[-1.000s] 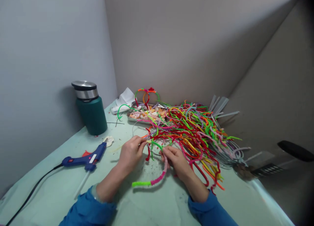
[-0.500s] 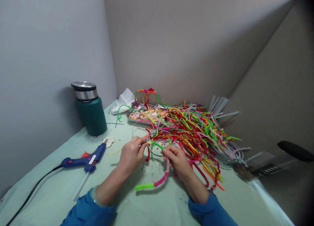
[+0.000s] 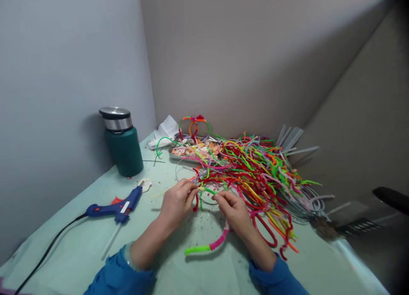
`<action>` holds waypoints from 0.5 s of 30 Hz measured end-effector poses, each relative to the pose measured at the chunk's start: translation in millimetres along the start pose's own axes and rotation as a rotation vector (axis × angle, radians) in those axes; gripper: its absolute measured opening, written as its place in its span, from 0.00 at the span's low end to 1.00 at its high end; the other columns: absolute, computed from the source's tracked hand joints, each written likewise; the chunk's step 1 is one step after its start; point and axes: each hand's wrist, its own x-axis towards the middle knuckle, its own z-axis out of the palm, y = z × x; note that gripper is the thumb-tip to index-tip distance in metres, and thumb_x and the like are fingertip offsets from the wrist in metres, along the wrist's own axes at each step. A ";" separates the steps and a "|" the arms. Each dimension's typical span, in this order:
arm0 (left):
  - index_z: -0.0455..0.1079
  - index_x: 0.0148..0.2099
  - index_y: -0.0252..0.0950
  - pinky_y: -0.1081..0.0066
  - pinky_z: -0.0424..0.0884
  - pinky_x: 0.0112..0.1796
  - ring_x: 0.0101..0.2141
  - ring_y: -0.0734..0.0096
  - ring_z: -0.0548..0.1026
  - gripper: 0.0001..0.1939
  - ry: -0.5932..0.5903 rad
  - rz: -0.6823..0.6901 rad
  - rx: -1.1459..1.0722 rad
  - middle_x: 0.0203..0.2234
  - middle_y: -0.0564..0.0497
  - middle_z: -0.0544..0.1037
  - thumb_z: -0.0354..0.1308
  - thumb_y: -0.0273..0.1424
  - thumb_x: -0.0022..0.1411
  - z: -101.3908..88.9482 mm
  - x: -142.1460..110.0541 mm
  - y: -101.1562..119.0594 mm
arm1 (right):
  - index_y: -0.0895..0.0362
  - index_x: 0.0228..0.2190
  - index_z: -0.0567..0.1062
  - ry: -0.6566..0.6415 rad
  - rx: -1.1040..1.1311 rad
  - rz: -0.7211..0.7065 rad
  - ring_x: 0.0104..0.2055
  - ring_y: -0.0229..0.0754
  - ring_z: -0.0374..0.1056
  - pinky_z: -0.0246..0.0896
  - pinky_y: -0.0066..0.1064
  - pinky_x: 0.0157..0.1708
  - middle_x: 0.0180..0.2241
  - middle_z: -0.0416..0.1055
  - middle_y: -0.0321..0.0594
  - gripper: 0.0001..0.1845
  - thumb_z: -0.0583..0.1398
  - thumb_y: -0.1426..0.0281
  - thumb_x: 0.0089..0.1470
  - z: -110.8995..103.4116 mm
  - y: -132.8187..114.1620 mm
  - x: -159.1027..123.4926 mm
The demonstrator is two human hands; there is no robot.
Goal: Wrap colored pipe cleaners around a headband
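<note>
Pinching fuzzy strip [image 3: 218,242] at pale-yellow end, left hand [image 3: 178,201] has fingertips closed. Right hand [image 3: 234,209], 3 o'clock of left, also pinches its green stretch, fingertips closed. Strip's bright-green end: 7–8 o'clock of right hand. Pile [image 3: 262,171]: 1–2 o'clock of right. Glue gun [image 3: 123,207]: left's 9 o'clock.

Head view: from your head, forward and down
Near: your bare left hand [image 3: 177,203], right hand [image 3: 235,210]
Far: grey wall [image 3: 239,65] beyond pale green counter [image 3: 73,256]
</note>
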 end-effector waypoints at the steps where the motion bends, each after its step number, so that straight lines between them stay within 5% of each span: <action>1: 0.71 0.35 0.35 0.73 0.63 0.34 0.32 0.71 0.71 0.09 -0.008 -0.010 -0.013 0.30 0.49 0.74 0.50 0.30 0.62 -0.2 0.5 -0.2 | 0.59 0.23 0.69 0.001 -0.005 -0.003 0.20 0.33 0.50 0.46 0.25 0.20 0.17 0.54 0.30 0.14 0.57 0.62 0.53 -0.4 0.0 0.1; 7: 0.70 0.31 0.34 0.75 0.59 0.27 0.25 0.74 0.67 0.11 -0.125 -0.197 -0.214 0.23 0.52 0.72 0.52 0.35 0.59 -4.1 5.7 0.8 | 0.59 0.24 0.70 0.003 -0.002 -0.011 0.20 0.33 0.50 0.45 0.26 0.20 0.17 0.54 0.30 0.13 0.57 0.62 0.52 -2.3 2.9 -0.8; 15: 0.63 0.24 0.33 0.76 0.42 0.16 0.12 0.83 0.50 0.18 -0.378 -0.583 -0.794 0.09 0.61 0.57 0.56 0.43 0.54 -5.0 7.7 3.2 | 0.59 0.24 0.71 0.010 0.042 -0.015 0.20 0.32 0.49 0.44 0.25 0.20 0.17 0.53 0.30 0.13 0.58 0.62 0.52 -4.8 3.5 -0.9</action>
